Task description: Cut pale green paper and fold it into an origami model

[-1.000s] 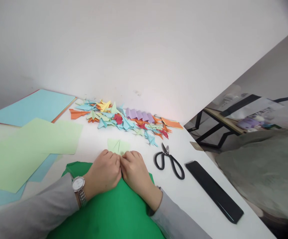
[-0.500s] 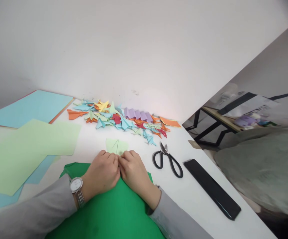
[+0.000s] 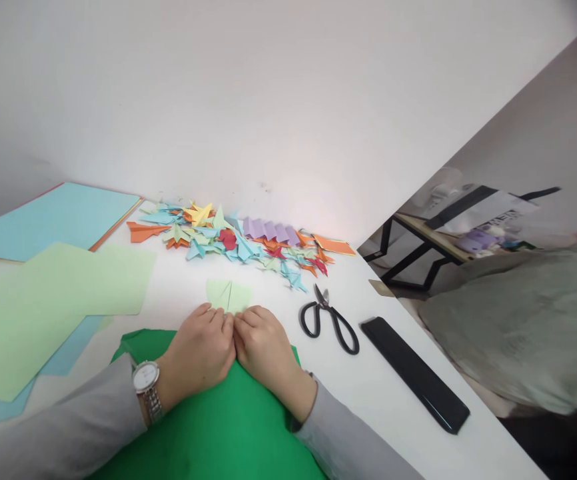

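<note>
A small piece of pale green folded paper (image 3: 228, 295) shows beyond my knuckles, with crease lines running down its middle. My left hand (image 3: 202, 348) is closed on its near edge, fingers curled and pressed together. Close against it, my right hand (image 3: 262, 341) pinches the same paper from the other side. The two thumbs meet in the middle, and my hands hide the paper's lower part. Beneath both hands lies a green cloth or sheet (image 3: 213, 427). A watch (image 3: 146, 378) sits on my left wrist.
Scissors (image 3: 326, 320) and a long black case (image 3: 413, 373) lie to the right. Several folded paper shapes (image 3: 228, 240) are heaped along the wall. Blue sheets (image 3: 58, 217) and pale green sheets (image 3: 33, 320) spread at the left. A person in grey-green clothing (image 3: 518, 320) is at the far right.
The view has turned slightly, so the table's things appear a little further left. My hands keep their grip on the paper. At the far right, the person in grey-green has shifted a little.
</note>
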A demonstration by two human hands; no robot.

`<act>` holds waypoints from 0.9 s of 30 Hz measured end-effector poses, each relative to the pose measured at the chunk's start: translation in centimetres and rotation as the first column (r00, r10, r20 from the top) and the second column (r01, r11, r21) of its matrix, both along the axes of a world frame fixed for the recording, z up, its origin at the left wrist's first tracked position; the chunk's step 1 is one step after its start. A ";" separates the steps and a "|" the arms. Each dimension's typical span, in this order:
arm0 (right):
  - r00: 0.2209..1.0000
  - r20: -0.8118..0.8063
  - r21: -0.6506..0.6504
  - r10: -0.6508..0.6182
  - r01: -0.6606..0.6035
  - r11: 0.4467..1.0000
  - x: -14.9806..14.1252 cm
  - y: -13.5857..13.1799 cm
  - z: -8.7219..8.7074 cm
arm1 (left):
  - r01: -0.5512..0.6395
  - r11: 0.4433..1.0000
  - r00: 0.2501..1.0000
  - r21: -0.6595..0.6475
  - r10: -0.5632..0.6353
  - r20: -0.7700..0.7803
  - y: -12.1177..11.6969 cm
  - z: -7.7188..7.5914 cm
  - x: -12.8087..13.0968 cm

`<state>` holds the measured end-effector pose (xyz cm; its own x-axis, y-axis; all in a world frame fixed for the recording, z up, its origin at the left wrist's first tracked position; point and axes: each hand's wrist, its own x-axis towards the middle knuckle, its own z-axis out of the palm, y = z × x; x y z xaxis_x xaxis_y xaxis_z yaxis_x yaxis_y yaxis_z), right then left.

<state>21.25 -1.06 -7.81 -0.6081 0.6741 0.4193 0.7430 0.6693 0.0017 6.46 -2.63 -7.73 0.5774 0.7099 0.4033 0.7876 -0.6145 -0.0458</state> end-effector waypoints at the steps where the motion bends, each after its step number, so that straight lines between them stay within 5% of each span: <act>1: 1.000 0.003 0.000 0.002 -0.002 1.000 0.0 0.0 0.1 | -0.001 1.000 1.000 -0.005 0.001 0.005 0.0 0.1 0.0; 10: 1.000 -0.027 -0.048 -0.013 0.012 0.999 -0.1 -0.2 0.7 | -0.023 0.998 0.995 -0.066 0.029 0.090 0.0 0.9 0.0; 18: 1.000 -0.006 0.072 0.019 -0.018 0.997 0.2 0.1 0.0 | 0.085 0.995 0.996 -0.044 -0.086 -0.029 2.5 1.3 -1.9; 27: 0.992 -0.116 0.082 0.050 -0.041 0.996 0.3 0.1 -0.3 | 0.146 0.988 0.984 -0.046 -0.150 -0.094 2.4 1.5 -2.1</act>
